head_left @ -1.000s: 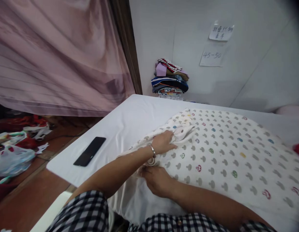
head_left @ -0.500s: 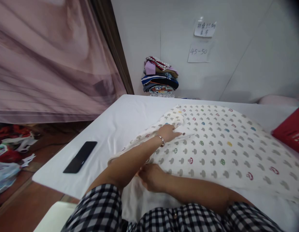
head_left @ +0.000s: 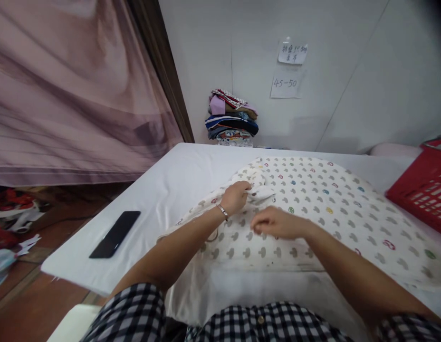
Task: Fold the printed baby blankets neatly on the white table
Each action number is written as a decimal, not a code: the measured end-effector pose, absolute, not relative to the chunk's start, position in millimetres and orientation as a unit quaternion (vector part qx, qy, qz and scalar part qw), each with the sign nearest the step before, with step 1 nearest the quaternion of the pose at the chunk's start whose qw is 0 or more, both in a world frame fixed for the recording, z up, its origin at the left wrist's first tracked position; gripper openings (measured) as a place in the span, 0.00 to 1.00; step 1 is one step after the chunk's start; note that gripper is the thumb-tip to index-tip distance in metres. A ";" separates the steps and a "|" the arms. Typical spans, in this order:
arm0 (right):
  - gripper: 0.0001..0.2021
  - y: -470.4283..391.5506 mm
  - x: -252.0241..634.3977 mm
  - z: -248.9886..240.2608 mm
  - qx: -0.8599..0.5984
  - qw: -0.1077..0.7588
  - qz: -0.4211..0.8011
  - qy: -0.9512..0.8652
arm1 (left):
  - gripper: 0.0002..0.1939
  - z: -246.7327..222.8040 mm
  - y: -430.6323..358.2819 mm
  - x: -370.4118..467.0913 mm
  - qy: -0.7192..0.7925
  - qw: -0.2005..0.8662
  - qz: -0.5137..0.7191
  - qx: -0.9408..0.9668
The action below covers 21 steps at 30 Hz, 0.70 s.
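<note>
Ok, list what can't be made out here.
In the head view:
Left hand: palm hidden by its own back.
Mushroom-print cloth: part hidden behind the right hand.
Red plastic basket: cut off by the right edge.
Plastic bag: cut off by left edge.

Reference item, as I stand facing it: the table with a white cloth cover. A flat, black, rectangular phone lies on the table's left part. A multicoloured stack of folded fabrics rises beyond the table's rear edge. Behind the table, the pale grey panelled wall carries two white paper sheets, one above the other; the lower reads "45-50". A red slotted plastic basket is located at the table's right end. A draped, pinkish-mauve curtain hangs left of the table.
</note>
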State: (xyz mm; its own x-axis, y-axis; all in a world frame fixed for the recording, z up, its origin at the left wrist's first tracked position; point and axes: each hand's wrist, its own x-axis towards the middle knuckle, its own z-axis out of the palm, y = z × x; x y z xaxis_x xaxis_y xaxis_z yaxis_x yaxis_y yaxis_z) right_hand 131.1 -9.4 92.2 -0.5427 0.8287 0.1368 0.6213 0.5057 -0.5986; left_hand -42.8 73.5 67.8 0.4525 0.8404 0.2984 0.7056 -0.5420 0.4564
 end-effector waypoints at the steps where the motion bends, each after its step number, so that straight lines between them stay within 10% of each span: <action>1: 0.14 6.9 148.0 95.2 -0.393 0.227 0.360 -0.815 | 0.15 67.9 73.0 -45.3 0.463 0.144 0.262 0.834; 4: 0.11 58.4 181.4 87.8 -0.478 0.437 0.404 -0.646 | 0.15 70.5 72.9 -49.1 0.461 0.183 0.303 0.813; 13: 0.20 97.3 166.4 49.7 -0.396 0.278 0.612 -0.625 | 0.13 78.6 78.3 -48.8 0.468 0.236 0.393 0.756; 21: 0.07 74.1 160.4 72.0 -0.545 0.396 0.289 -0.680 | 0.13 77.3 83.3 -57.0 0.515 0.203 0.414 0.723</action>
State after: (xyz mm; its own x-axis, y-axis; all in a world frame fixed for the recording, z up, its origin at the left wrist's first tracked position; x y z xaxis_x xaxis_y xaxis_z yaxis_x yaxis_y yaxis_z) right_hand 160.4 74.1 72.0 -0.0917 0.9703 0.2237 0.5135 0.2386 -0.8243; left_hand -57.0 83.3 77.3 0.1269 0.9129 0.3880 0.5764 -0.3862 0.7202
